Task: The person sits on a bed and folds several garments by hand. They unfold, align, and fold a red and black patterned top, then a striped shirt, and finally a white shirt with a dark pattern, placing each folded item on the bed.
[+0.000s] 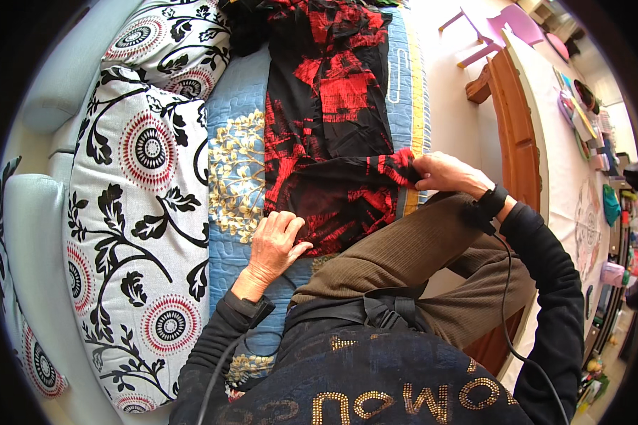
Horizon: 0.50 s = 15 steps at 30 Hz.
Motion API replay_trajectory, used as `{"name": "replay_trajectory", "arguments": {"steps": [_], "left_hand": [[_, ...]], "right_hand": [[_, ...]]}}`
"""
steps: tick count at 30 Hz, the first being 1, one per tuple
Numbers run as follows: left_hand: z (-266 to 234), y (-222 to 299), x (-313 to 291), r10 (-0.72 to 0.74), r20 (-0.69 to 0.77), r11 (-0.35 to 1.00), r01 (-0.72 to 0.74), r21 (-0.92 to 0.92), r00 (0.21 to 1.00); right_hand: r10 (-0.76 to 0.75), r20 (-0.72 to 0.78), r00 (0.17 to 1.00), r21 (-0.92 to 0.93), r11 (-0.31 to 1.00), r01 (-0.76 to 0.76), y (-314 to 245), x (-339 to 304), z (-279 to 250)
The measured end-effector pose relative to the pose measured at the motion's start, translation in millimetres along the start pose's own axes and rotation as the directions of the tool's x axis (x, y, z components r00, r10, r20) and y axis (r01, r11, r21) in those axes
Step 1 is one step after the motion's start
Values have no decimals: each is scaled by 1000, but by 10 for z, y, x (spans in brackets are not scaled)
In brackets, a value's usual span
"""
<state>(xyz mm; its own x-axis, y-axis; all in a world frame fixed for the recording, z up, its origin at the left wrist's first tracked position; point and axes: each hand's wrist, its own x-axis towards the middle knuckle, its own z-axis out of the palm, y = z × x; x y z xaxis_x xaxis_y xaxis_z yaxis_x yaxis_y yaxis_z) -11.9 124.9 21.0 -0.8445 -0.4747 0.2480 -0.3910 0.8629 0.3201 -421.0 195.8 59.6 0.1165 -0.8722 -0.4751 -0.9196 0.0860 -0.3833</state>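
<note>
A red and black patterned garment (pixel 346 92) lies lengthwise on the blue quilted cover in front of me; its exact kind I cannot tell. Its near part forms a crosswise fold (pixel 340 188) over the layer beneath. My right hand (pixel 452 172) is closed, pinching the fold's right corner between thumb and fingers. At the near left edge of the cloth, my left hand (pixel 273 244) rests with its fingers stretched out over the fabric and its thumb apart. A dark bundle of cloth (pixel 247 28) sits at the garment's far left.
The blue cover (pixel 237 92) has a yellow-white leaf pattern and a yellow border. On the left are white cushions (pixel 138 234) with black leaves and red circles. My bent leg (pixel 390 241) lies close to the garment. To the right stand a wooden bench (pixel 514 134), a cloth-covered table (pixel 567 163) and a pink chair (pixel 514 25).
</note>
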Motion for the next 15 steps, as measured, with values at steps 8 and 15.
{"name": "replay_trajectory", "arguments": {"steps": [8,15], "left_hand": [[143,63,-135,-124,-99,992,126,17,987],[219,117,-125,-157,-182,987,163,17,971]], "right_hand": [[-47,-31,998,853,519,51,-235,-301,-548],[-167,-256,952,882,-443,159,-428,8,-646]]}}
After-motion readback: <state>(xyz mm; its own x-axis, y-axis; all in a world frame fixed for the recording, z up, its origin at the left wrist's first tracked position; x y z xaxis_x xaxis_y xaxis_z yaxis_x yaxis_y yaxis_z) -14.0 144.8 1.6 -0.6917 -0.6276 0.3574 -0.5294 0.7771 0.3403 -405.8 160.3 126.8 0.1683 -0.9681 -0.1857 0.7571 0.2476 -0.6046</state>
